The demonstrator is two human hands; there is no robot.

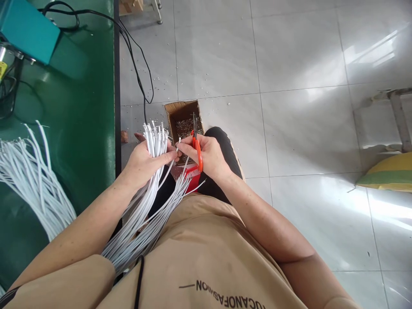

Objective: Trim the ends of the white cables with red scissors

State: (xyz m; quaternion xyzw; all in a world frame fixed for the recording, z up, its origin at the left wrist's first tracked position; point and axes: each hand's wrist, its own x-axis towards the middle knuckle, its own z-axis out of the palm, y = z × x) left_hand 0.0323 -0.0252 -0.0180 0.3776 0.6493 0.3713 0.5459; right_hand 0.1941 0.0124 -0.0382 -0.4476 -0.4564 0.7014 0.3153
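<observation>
My left hand [143,165] is wrapped round a thick bundle of white cables [156,143], whose cut ends point away from me. Its thumb reaches toward one single cable end [179,143] apart from the bundle. My right hand [206,154] pinches that cable end between thumb and finger. Orange-handled scissors [198,151] also hang in my right hand, blades pointing away from me. More loose white cables [167,201] lie over my lap below both hands. Beneath the hands stands an open cardboard box [172,124] with small clippings at its bottom.
On the green table [86,107] at left lie another bunch of white cables [35,184] and a teal box-shaped device [28,30]. Black cords [133,56] hang over the table edge. Clippings dot the tiled floor [222,56]. A yellow-green sack [389,171] lies far right.
</observation>
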